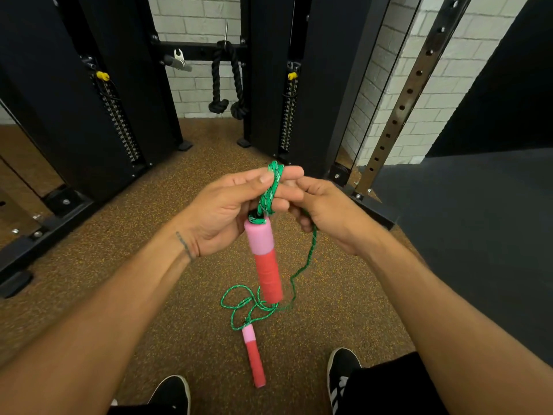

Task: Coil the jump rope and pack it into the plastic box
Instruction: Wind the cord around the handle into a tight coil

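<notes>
Now | left hand (223, 211) pinches green rope (270, 193) loops | right hand (324, 211) closed on rope | handle (264, 259) dangles

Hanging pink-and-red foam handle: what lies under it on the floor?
Below the hanging pink-and-red foam handle, loose green rope loops on the speckled brown floor beside the second handle. The hanging handle's tip hides some rope.

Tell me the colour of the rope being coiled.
Green with lighter flecks, the rope shows best in the head view.
</notes>
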Available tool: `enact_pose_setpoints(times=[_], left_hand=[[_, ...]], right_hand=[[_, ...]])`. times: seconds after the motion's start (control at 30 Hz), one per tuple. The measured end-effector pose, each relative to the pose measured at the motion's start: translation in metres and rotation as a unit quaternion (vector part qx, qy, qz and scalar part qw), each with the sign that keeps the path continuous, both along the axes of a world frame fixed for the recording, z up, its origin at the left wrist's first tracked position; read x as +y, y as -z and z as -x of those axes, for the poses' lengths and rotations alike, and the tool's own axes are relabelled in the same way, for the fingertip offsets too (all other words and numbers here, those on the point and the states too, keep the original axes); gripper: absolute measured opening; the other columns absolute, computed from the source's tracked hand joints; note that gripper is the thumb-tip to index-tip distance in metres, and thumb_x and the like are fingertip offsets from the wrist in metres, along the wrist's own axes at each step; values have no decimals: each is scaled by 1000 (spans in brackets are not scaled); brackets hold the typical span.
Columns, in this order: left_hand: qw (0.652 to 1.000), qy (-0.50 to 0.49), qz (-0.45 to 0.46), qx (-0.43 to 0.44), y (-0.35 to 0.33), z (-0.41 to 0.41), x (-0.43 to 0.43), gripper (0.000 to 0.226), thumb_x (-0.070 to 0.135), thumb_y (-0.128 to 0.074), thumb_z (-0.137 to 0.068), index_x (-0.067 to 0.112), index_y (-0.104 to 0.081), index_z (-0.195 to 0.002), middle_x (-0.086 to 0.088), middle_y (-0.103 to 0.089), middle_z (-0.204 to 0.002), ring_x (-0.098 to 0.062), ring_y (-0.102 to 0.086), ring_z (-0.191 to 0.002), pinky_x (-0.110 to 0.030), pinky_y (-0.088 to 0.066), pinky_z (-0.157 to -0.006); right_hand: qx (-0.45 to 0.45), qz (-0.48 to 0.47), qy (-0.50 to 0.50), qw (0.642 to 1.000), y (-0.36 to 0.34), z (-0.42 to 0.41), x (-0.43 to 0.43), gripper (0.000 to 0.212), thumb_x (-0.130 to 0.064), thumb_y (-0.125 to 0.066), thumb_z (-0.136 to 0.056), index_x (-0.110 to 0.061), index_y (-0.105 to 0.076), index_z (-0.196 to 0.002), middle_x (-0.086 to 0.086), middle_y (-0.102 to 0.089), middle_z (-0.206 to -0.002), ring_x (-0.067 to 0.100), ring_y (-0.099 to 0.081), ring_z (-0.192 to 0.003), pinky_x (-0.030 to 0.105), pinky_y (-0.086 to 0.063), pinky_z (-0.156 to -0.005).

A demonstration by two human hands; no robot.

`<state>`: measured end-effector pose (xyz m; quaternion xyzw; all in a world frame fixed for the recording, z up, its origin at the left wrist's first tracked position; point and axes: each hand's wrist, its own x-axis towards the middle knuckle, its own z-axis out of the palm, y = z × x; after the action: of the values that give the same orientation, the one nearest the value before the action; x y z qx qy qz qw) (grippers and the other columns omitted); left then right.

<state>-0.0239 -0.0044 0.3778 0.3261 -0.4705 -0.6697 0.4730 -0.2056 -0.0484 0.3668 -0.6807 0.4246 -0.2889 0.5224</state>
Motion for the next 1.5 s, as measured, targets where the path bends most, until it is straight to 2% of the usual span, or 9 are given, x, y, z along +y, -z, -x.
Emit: enact_pose_setpoints(times=[0.23, 0.5, 0.7, 0.8, 0.93, 1.07, 1.23, 1.37, 1.5], left_hand=[[998, -60, 3, 22, 0, 5, -3, 36, 16, -50, -95, 14, -61, -128, -7, -71, -124, -8, -71, -97, -19, -53, -88], [989, -135, 5, -62, 7, 5, -8, 41, 10, -46, -101, 10, -47, -142, -3, -68, -129, -9, -66, -116, -23, -54, -91], [969, -145, 44, -195, 8, 3, -7, 40, 8, -46, -103, 7, -45, -143, 1, -69, -122, -8, -67, -109, -19, -55, -86], [970, -108, 44, -211, 6, 1, -6, 32, 7, -45, -103, 8, -54, -133, 6, -71, -111, -3, -69, -100, -14, -53, -83], [964, -12, 46, -263, 5, -3, 0, 25, 12, -43, -103, 12, -67, -111, 0, -77, -96, -7, -70, -91, -16, -52, -82], [975, 17, 12, -221, 3, -4, 0, 30, 21, -42, -103, 8, -66, -115, -8, -77, -93, -10, -65, -76, -21, -50, -76], [980, 58, 25, -187, 1, -1, 1, 38, 29, -49, -93, 6, -67, -117, -3, -73, -84, -7, -57, -70, -16, -49, -71], [984, 34, 31, -171, 2, -2, 1, 35, 26, -53, -91, 4, -67, -114, -1, -71, -78, -6, -59, -68, -15, -50, -68], [986, 42, 31, -155, 2, -1, 2, 33, 27, -52, -91, 6, -68, -111, 0, -66, -73, -7, -53, -67, -16, -47, -66]], right_hand=[[-5, -53, -20, 998, 1, -4, 6, 22, -33, -54, -101, -25, -69, -86, -4, -56, -61, 9, -49, -50, 28, -38, -51], [161, 129, -61, 977, 3, -4, 7, 23, -37, -56, -99, -20, -73, -101, -9, -60, -60, 2, -55, -48, 18, -43, -52], [143, 170, -72, 972, -3, -2, 13, 19, -36, -68, -92, -20, -75, -85, 0, -64, -62, -1, -54, -52, 15, -42, -54], [100, 164, -61, 979, -5, 1, 10, 17, -34, -70, -90, -21, -72, -78, -8, -65, -65, -2, -68, -80, 30, -49, -67], [34, 140, -69, 987, -10, 6, 7, 16, -26, -67, -94, -11, -70, -90, -9, -66, -69, -3, -53, -59, 17, -39, -60], [13, 161, -29, 986, -8, 8, 2, 12, -30, -68, -92, -18, -67, -93, -4, -67, -82, 9, -63, -74, 30, -50, -69], [1, 159, 9, 987, -7, 9, -2, 8, -31, -62, -96, -30, -63, -89, -12, -61, -76, 1, -51, -67, 25, -39, -65], [-28, 89, -4, 996, -7, 9, 0, 11, -26, -55, -101, -21, -62, -93, 0, -61, -79, 8, -55, -65, 30, -48, -62], [-60, 25, -17, 998, -8, 8, -1, 15, -22, -52, -102, -12, -63, -97, -4, -64, -72, 8, -58, -62, 23, -50, -60]])
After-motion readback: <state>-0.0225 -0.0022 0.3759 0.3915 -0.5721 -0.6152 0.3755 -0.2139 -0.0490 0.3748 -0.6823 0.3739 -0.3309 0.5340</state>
